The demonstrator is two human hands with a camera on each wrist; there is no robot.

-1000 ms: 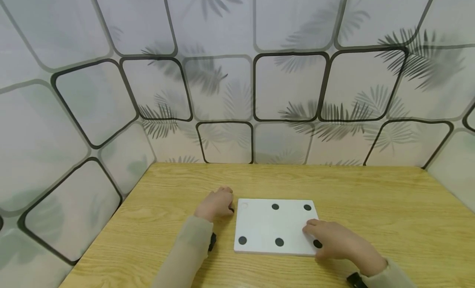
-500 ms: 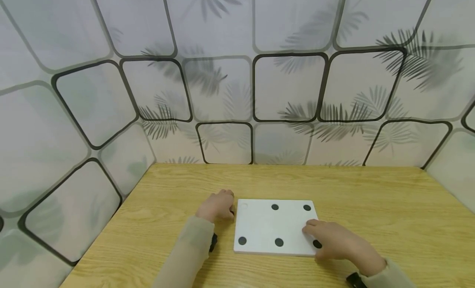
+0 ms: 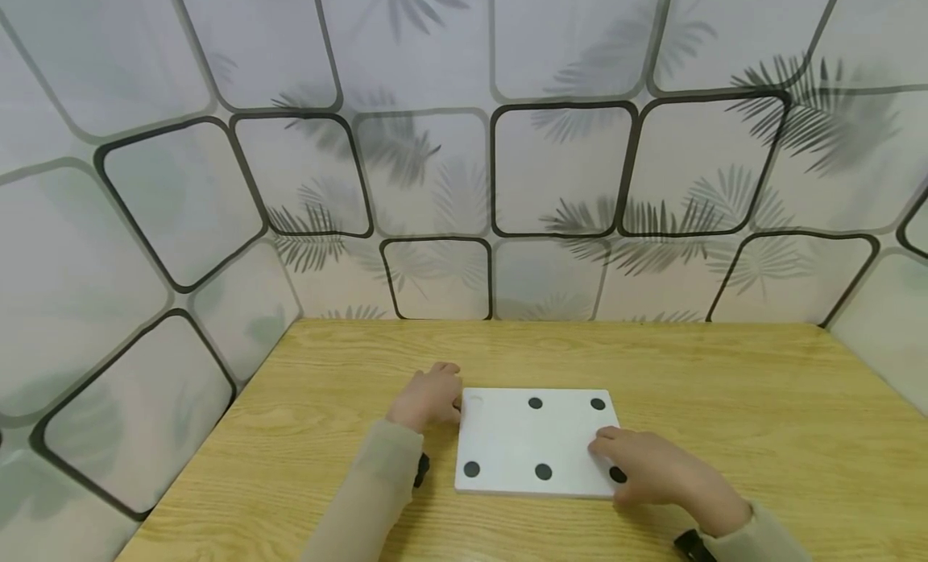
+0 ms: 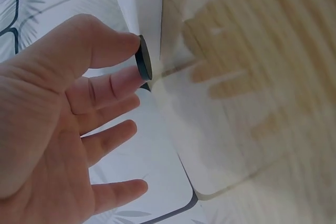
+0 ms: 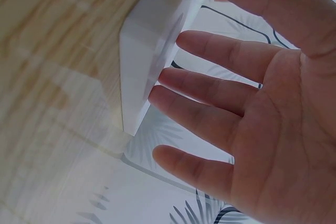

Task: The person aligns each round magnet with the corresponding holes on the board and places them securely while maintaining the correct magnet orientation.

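A white rectangular board [image 3: 507, 437] lies flat on the wooden table, with several dark round spots [image 3: 535, 403] along its far and near edges. At its far left corner a pale round recess [image 3: 476, 400] shows. Beside that corner is my left hand [image 3: 428, 397], pinching a thin black disc [image 4: 144, 59] between thumb and index finger; the other three fingers are spread. My right hand [image 3: 648, 465] rests at the board's right end, its extended fingertips touching the board and partly covering a dark spot there.
The wooden table [image 3: 348, 361] extends around the board on every side. Patterned cloth [image 3: 565, 167] with leaves and dark outlines rises behind the table and at its sides. Black straps [image 3: 693, 546] sit at the sleeve cuffs.
My left hand, still pinching the disc, has shifted slightly right, closer to the board's far left corner. My right hand and the board have stayed put.
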